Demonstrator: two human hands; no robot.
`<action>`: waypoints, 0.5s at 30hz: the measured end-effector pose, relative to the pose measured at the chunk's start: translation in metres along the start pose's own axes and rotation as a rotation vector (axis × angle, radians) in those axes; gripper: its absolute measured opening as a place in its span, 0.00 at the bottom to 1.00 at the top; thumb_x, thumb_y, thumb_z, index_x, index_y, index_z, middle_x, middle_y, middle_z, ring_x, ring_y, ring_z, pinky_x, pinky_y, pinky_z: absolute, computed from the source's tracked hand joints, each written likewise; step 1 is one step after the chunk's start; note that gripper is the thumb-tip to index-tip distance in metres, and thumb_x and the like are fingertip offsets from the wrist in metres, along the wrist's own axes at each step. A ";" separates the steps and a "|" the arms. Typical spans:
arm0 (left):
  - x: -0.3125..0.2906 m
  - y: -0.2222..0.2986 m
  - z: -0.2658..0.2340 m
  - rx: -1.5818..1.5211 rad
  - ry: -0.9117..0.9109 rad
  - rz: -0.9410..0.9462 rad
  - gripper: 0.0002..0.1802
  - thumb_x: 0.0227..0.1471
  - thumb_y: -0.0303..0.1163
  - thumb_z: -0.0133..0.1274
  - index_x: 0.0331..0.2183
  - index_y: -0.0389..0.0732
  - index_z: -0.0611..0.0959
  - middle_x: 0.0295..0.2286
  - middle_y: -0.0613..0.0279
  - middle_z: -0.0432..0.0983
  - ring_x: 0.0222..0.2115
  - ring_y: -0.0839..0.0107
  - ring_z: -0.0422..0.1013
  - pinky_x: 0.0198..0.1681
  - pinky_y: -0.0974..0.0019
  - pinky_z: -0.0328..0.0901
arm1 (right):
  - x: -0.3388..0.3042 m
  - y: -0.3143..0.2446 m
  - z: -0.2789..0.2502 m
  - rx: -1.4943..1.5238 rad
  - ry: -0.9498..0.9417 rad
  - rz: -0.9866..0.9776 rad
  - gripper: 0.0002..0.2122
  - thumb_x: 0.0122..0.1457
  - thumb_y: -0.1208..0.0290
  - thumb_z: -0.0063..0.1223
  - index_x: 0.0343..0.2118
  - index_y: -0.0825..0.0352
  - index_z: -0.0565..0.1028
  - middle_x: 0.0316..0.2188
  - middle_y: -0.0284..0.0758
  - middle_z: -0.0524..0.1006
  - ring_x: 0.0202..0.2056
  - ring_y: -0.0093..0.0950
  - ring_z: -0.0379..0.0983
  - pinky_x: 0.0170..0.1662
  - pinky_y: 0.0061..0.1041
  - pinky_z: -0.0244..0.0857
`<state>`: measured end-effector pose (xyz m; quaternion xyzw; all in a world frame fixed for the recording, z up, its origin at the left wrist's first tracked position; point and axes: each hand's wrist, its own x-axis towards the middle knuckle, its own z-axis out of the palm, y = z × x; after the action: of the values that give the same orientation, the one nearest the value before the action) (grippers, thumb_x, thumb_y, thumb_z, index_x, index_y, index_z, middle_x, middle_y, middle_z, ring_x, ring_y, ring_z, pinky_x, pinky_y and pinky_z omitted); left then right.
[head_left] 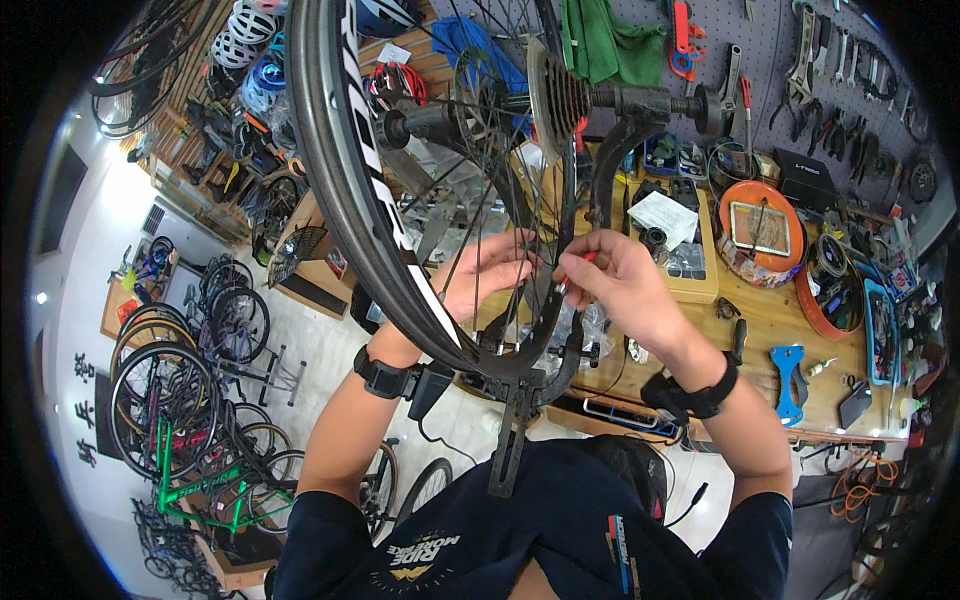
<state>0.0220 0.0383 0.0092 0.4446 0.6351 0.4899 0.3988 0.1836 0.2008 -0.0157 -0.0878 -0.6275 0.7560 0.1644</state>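
Note:
A black bicycle wheel [345, 190] with thin spokes stands upright in a dark truing stand [607, 165], its silver sprocket cassette [556, 100] near the top. On the wheel's left side my left hand [488, 278] shows partly behind spokes and rim. Its fingers stretch toward the spokes, thumb and forefinger apart, with the tips near the wheel's middle plane. To the right, my right hand [622, 290] is closed in a pinch on a small red-and-silver tool [588, 257] beside the rim's lower part. The tool's exact kind is mostly hidden by the fingers.
A wooden workbench [700, 335] carries a round orange tin [765, 235], a red-rimmed bowl [830, 290] and a blue tool [788, 383]. Pliers and wrenches hang on the grey pegboard [760, 80]. Helmets [255, 25] and parked bicycles [190, 420] stand to the left.

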 end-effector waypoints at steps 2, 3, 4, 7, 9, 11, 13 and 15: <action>-0.001 -0.002 0.000 0.042 0.000 0.007 0.29 0.61 0.36 0.50 0.60 0.36 0.65 0.49 0.59 0.72 0.50 0.74 0.67 0.55 0.68 0.61 | -0.013 -0.013 0.004 0.116 -0.177 0.084 0.14 0.63 0.71 0.52 0.46 0.75 0.69 0.31 0.36 0.78 0.27 0.20 0.73 0.32 0.19 0.70; -0.001 -0.009 -0.002 0.080 0.018 0.005 0.29 0.61 0.36 0.50 0.60 0.36 0.64 0.49 0.59 0.72 0.50 0.73 0.67 0.55 0.67 0.61 | -0.016 -0.014 0.011 0.090 -0.222 0.062 0.14 0.62 0.69 0.54 0.45 0.75 0.69 0.31 0.36 0.77 0.30 0.20 0.74 0.33 0.20 0.70; 0.002 -0.009 -0.002 0.119 0.027 0.005 0.29 0.61 0.36 0.49 0.60 0.36 0.64 0.50 0.58 0.71 0.50 0.73 0.66 0.55 0.67 0.61 | -0.017 -0.007 0.015 0.084 -0.239 0.031 0.13 0.63 0.69 0.53 0.43 0.75 0.69 0.29 0.34 0.76 0.30 0.21 0.74 0.33 0.20 0.70; -0.002 -0.003 -0.002 0.146 0.145 0.017 0.26 0.63 0.37 0.46 0.59 0.35 0.65 0.50 0.56 0.71 0.51 0.68 0.67 0.55 0.63 0.61 | -0.018 0.004 0.024 0.100 -0.202 0.018 0.13 0.64 0.67 0.52 0.43 0.74 0.70 0.29 0.34 0.76 0.28 0.21 0.74 0.33 0.20 0.70; -0.007 0.002 -0.008 -0.020 0.279 -0.003 0.26 0.65 0.42 0.42 0.57 0.35 0.68 0.49 0.54 0.71 0.50 0.64 0.69 0.54 0.61 0.63 | -0.019 0.005 0.026 0.120 -0.143 0.029 0.14 0.64 0.65 0.51 0.42 0.74 0.70 0.29 0.33 0.75 0.28 0.21 0.74 0.32 0.19 0.69; -0.017 0.030 -0.006 -0.241 0.215 -0.030 0.32 0.64 0.51 0.36 0.58 0.35 0.65 0.48 0.52 0.72 0.49 0.64 0.70 0.53 0.63 0.64 | -0.021 0.005 0.028 0.190 -0.118 0.077 0.15 0.65 0.63 0.50 0.42 0.74 0.70 0.29 0.33 0.75 0.27 0.21 0.74 0.31 0.19 0.69; -0.028 0.040 -0.004 -0.299 0.082 -0.003 0.35 0.64 0.55 0.33 0.59 0.36 0.63 0.48 0.51 0.72 0.48 0.67 0.70 0.52 0.64 0.64 | -0.024 0.002 0.032 0.238 -0.102 0.126 0.16 0.65 0.61 0.49 0.42 0.74 0.70 0.28 0.32 0.75 0.27 0.21 0.74 0.30 0.18 0.68; -0.036 0.054 0.009 -0.226 0.130 -0.018 0.30 0.63 0.50 0.40 0.57 0.36 0.66 0.45 0.52 0.74 0.46 0.67 0.72 0.50 0.66 0.65 | -0.026 -0.002 0.037 0.218 -0.123 0.121 0.16 0.65 0.61 0.50 0.42 0.73 0.70 0.28 0.32 0.75 0.27 0.21 0.74 0.30 0.18 0.68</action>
<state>0.0507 0.0128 0.0631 0.3586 0.6043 0.5824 0.4088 0.1953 0.1573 -0.0086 -0.0605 -0.5440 0.8322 0.0884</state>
